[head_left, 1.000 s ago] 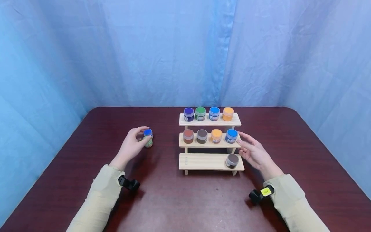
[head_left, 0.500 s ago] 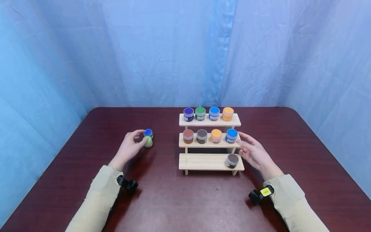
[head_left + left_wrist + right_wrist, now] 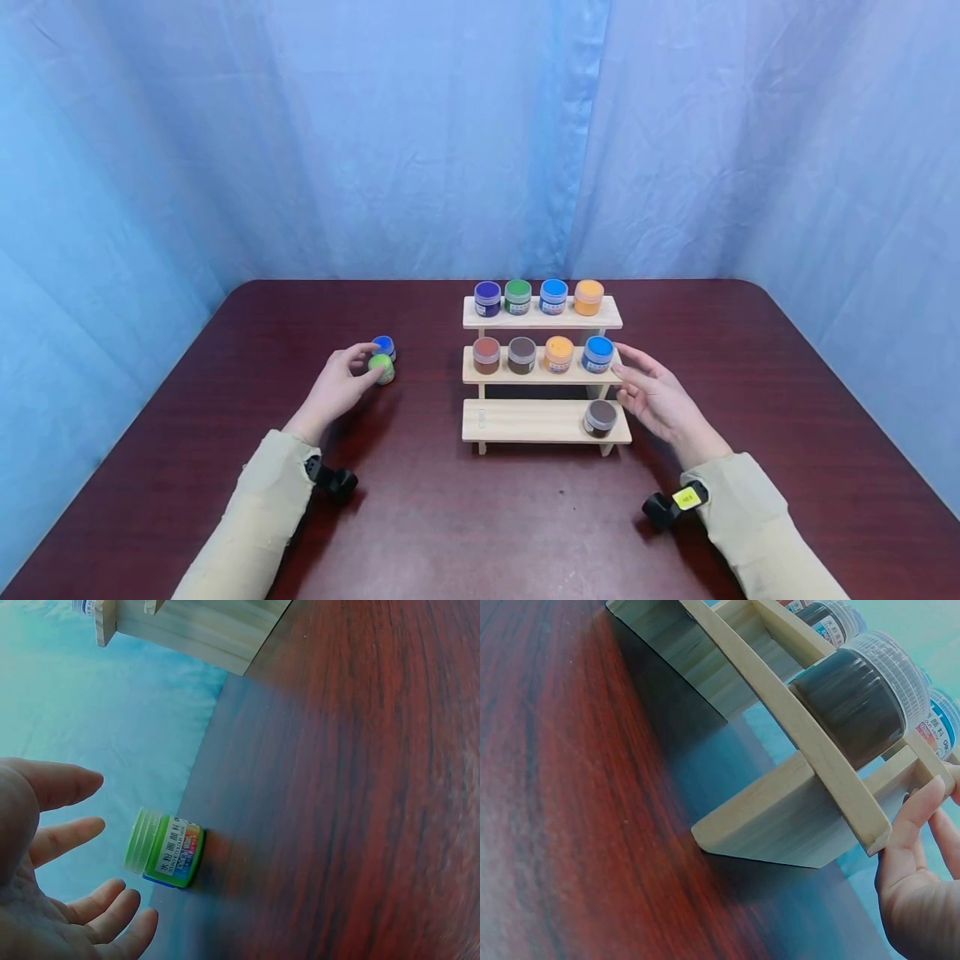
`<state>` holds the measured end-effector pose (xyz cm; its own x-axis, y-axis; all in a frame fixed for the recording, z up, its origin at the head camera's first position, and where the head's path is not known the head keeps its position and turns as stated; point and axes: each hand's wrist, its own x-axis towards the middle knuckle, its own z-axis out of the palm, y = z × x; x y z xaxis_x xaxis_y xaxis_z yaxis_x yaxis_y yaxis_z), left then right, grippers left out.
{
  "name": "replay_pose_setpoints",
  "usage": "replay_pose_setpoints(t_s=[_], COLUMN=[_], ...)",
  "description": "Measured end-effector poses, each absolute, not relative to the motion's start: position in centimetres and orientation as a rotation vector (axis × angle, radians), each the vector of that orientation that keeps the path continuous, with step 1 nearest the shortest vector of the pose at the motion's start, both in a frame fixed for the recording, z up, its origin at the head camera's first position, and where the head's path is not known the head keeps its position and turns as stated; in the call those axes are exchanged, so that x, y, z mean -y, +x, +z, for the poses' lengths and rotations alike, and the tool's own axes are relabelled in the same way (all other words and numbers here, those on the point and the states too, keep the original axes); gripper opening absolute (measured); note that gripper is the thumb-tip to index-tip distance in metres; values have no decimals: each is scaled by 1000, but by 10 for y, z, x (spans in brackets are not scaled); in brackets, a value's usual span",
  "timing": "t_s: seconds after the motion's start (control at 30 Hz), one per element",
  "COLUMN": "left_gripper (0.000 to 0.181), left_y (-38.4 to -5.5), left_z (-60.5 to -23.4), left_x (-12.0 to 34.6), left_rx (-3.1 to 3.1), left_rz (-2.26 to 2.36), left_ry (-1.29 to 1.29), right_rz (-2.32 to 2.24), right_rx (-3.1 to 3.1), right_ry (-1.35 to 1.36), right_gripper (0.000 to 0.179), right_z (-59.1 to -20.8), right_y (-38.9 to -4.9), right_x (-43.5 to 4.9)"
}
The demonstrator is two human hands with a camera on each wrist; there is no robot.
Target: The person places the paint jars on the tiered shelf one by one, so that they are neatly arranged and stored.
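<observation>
Left of the display rack, my left hand [image 3: 337, 385] reaches toward a light-green paint jar [image 3: 382, 368]. In the left wrist view the thumb and fingers [image 3: 67, 840] are spread, with a gap between them and the green jar's lid. A blue paint jar [image 3: 385, 347] stands right behind the green one, mostly hidden by it in the left wrist view. My right hand [image 3: 660, 400] pinches the right end of the middle tier of the three-tier wooden display rack [image 3: 525, 422], thumb in front and fingers behind. A dark brown paint jar [image 3: 855, 697] sits on the bottom tier's right end.
The top tier carries purple [image 3: 487, 298], green [image 3: 517, 297], blue [image 3: 553, 297] and orange [image 3: 588, 297] jars. Reddish-brown [image 3: 486, 355], dark brown [image 3: 521, 356], orange [image 3: 558, 354] and blue [image 3: 597, 354] ones line the middle tier. Blue curtains [image 3: 420, 142] hang beyond the dark-red table [image 3: 465, 525].
My left fingers have drawn back slightly from the two loose jars, and the green lid shows more. My right hand has stayed at the rack.
</observation>
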<state>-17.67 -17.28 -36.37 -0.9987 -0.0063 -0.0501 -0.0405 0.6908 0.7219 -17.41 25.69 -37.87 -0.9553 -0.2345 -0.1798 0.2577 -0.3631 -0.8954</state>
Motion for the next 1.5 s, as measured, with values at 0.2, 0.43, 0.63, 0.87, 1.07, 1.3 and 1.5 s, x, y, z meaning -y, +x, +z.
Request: replay_pose_setpoints(t_s=[0.2, 0.43, 0.63, 0.87, 1.07, 1.3, 1.5], left_gripper=[45, 46, 46, 47, 47, 47, 47], left_y=[-179, -179, -180, -179, -179, -179, -180], left_z=[-367, -368, -370, -372, -373, -373, -374], left_x=[171, 170, 170, 171, 171, 172, 173], left_rx=[-2862, -2840, -2847, -2850, -2850, -2847, -2851], left_rz=[1206, 1214, 1188, 1180, 1171, 1162, 1161], left_ry=[-18, -28, -18, -16, 8, 11, 37], right_rz=[-2355, -2347, -2357, -2347, -2347, -2343, -2352], right_rx=[-1590, -1601, -1589, -1608, -1610, -1613, -1614], right_ry=[77, 75, 64, 77, 76, 74, 59], right_gripper=[28, 29, 25, 26, 27, 27, 28], right_z=[-377, -377, -378, -378, -379, -378, -378], right_y=[-174, -174, -173, -172, -172, -173, -173], right_x=[-256, -256, -256, -255, -255, -255, -256])
